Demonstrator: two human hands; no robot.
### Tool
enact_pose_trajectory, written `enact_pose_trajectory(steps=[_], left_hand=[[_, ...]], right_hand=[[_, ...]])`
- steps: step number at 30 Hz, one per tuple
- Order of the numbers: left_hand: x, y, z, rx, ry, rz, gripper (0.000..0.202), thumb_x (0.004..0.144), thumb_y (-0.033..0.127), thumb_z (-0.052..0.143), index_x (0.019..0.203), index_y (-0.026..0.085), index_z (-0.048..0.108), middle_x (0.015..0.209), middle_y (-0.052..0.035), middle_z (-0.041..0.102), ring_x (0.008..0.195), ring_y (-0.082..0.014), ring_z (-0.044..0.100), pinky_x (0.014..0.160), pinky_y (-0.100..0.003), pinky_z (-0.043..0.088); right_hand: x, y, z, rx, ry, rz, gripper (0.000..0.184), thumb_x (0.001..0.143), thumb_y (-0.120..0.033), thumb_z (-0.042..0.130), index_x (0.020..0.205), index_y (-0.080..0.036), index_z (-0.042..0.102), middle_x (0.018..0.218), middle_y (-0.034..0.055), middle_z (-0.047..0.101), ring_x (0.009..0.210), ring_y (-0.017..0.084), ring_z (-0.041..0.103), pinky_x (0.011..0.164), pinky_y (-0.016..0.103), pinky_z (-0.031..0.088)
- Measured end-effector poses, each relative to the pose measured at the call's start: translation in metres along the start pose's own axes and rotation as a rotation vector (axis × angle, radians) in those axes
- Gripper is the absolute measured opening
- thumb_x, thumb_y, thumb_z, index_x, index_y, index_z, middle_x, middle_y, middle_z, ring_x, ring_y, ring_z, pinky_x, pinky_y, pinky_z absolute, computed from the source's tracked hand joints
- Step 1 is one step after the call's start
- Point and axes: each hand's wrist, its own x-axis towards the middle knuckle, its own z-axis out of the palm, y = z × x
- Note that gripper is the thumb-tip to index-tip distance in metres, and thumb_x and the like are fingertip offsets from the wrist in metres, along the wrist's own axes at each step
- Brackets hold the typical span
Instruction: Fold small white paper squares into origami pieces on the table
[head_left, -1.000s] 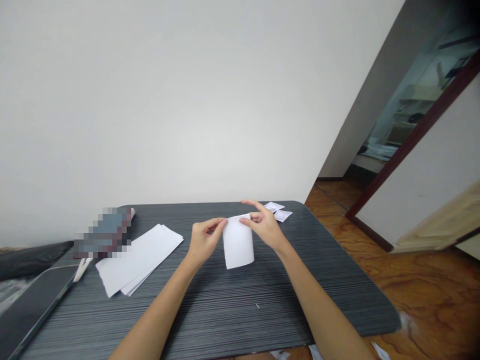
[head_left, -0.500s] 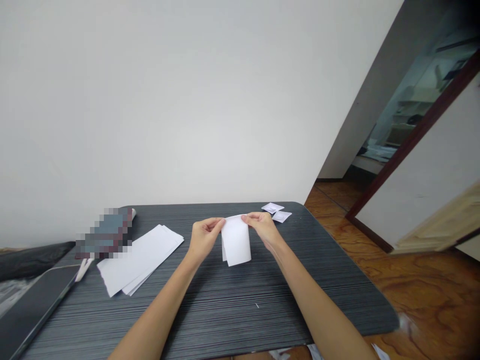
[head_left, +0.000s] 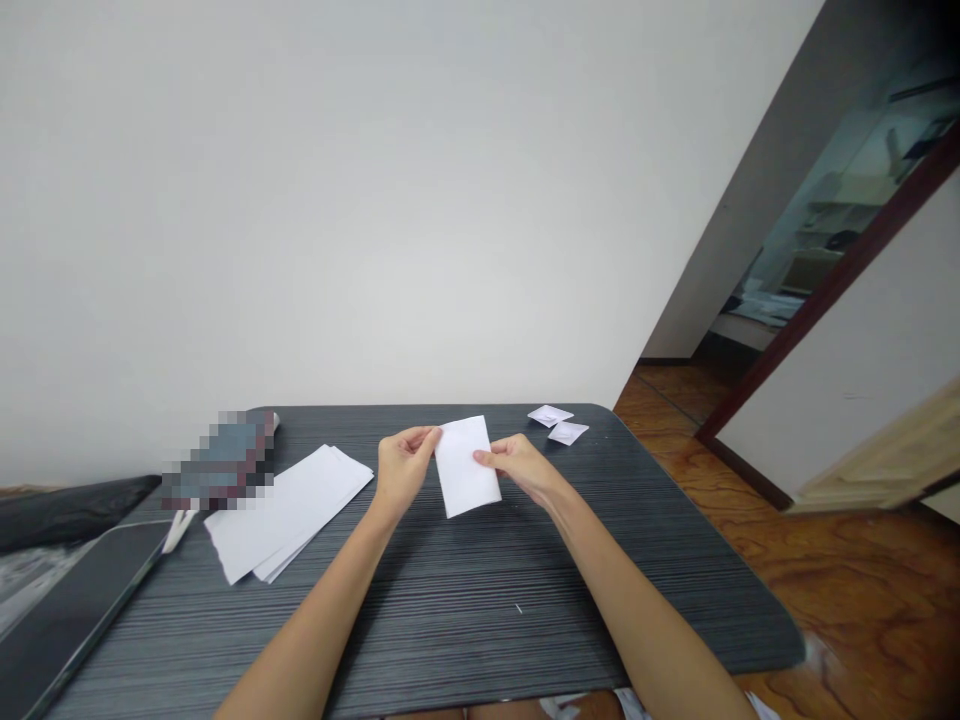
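A folded white sheet of paper (head_left: pixel 463 475) is held up above the dark table, tilted slightly. My left hand (head_left: pixel 403 462) pinches its upper left corner between thumb and fingers. On the other side, my right hand (head_left: pixel 521 465) grips the right edge, its thumb lying on the front face and its fingers behind, partly hidden. Beyond my right hand, two small folded white paper pieces (head_left: pixel 550 415) lie near the table's far right corner. A stack of loose white paper sheets (head_left: pixel 300 505) rests to the left of my left hand.
The dark wood-grained table (head_left: pixel 450 630) stands against a white wall. At its left are a blurred-out object (head_left: pixel 225 465), a white cable (head_left: pixel 178 530) and a flat dark device (head_left: pixel 90 610). A black bundle (head_left: pixel 75 513) sits behind them. Wooden floor (head_left: pixel 885 580) shows at right.
My right hand has moved from the paper's top right corner down to its right side. The paper's loose lower layers now lie together, and the sheet has tilted.
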Motion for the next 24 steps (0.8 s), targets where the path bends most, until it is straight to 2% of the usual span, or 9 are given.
enact_pose_trajectory(steps=[7, 12, 14, 16, 18, 20, 22, 23, 24], left_hand=[[0.007, -0.003, -0.008, -0.066, 0.124, -0.005, 0.031, 0.062, 0.035, 0.061, 0.076, 0.007, 0.066, 0.073, -0.0088, 0.067, 0.066, -0.0184, 0.061, 0.061, -0.027, 0.048], [0.010, -0.008, -0.010, -0.094, 0.184, -0.001, 0.029, 0.063, 0.034, 0.061, 0.076, 0.008, 0.065, 0.071, -0.0079, 0.067, 0.064, -0.0177, 0.061, 0.060, -0.027, 0.048], [0.011, -0.011, -0.010, -0.097, 0.175, -0.006, 0.030, 0.064, 0.034, 0.060, 0.076, 0.008, 0.065, 0.071, -0.0079, 0.067, 0.065, -0.0183, 0.061, 0.061, -0.028, 0.049], [0.013, -0.014, -0.012, -0.059, 0.117, -0.031, 0.030, 0.066, 0.035, 0.057, 0.076, 0.007, 0.064, 0.070, -0.0088, 0.067, 0.064, -0.0197, 0.062, 0.062, -0.031, 0.049], [0.014, -0.015, -0.014, 0.075, 0.063, -0.019, 0.030, 0.070, 0.035, 0.054, 0.077, 0.008, 0.064, 0.072, -0.0109, 0.067, 0.067, -0.0219, 0.063, 0.066, -0.035, 0.048], [0.011, -0.013, -0.013, 0.306, 0.096, 0.134, 0.029, 0.073, 0.032, 0.051, 0.086, 0.009, 0.063, 0.087, -0.0142, 0.066, 0.083, -0.0251, 0.060, 0.077, -0.040, 0.043], [0.004, -0.007, -0.009, 0.557, 0.162, 0.435, 0.029, 0.075, 0.025, 0.050, 0.101, 0.013, 0.057, 0.112, -0.0153, 0.055, 0.107, -0.0260, 0.048, 0.091, -0.044, 0.030], [0.000, -0.004, -0.005, 0.654, 0.091, 0.585, 0.029, 0.078, 0.021, 0.047, 0.106, 0.015, 0.054, 0.119, -0.0140, 0.049, 0.113, -0.0244, 0.041, 0.095, -0.045, 0.023], [-0.005, -0.002, -0.001, 0.730, -0.035, 0.715, 0.029, 0.080, 0.017, 0.044, 0.107, 0.018, 0.053, 0.120, -0.0125, 0.048, 0.115, -0.0222, 0.040, 0.097, -0.044, 0.019]], right_hand=[[-0.004, -0.003, 0.002, -0.092, -0.052, 0.000, 0.028, 0.058, -0.037, 0.066, 0.064, -0.009, 0.066, 0.058, 0.0036, 0.063, 0.053, 0.012, 0.054, 0.056, 0.025, 0.040], [-0.005, -0.006, 0.002, -0.179, -0.034, -0.056, 0.021, 0.055, -0.030, 0.068, 0.061, -0.011, 0.064, 0.055, 0.0013, 0.062, 0.051, 0.011, 0.052, 0.054, 0.023, 0.038], [-0.002, -0.004, -0.001, -0.200, 0.012, -0.075, 0.021, 0.056, -0.030, 0.066, 0.063, -0.011, 0.063, 0.056, 0.0022, 0.063, 0.051, 0.012, 0.053, 0.054, 0.024, 0.039], [0.002, 0.000, -0.005, -0.257, 0.081, -0.111, 0.020, 0.059, -0.030, 0.063, 0.063, -0.011, 0.063, 0.057, 0.0035, 0.063, 0.052, 0.013, 0.055, 0.054, 0.024, 0.040], [0.005, 0.004, -0.009, -0.382, 0.147, -0.157, 0.019, 0.063, -0.030, 0.059, 0.063, -0.012, 0.064, 0.057, 0.0044, 0.063, 0.054, 0.015, 0.057, 0.054, 0.025, 0.041], [0.005, 0.007, -0.009, -0.548, 0.192, -0.201, 0.018, 0.066, -0.028, 0.055, 0.062, -0.013, 0.064, 0.058, 0.0048, 0.064, 0.057, 0.017, 0.058, 0.055, 0.025, 0.041], [0.002, 0.006, -0.006, -0.699, 0.208, -0.236, 0.018, 0.068, -0.027, 0.053, 0.062, -0.015, 0.065, 0.059, 0.0049, 0.064, 0.057, 0.017, 0.059, 0.056, 0.024, 0.040], [0.001, 0.006, -0.003, -0.761, 0.205, -0.254, 0.018, 0.069, -0.027, 0.053, 0.062, -0.016, 0.065, 0.058, 0.0048, 0.064, 0.056, 0.016, 0.058, 0.055, 0.024, 0.039], [-0.002, 0.004, 0.000, -0.810, 0.192, -0.273, 0.019, 0.070, -0.027, 0.052, 0.063, -0.016, 0.065, 0.058, 0.0046, 0.064, 0.056, 0.016, 0.058, 0.055, 0.024, 0.038]])
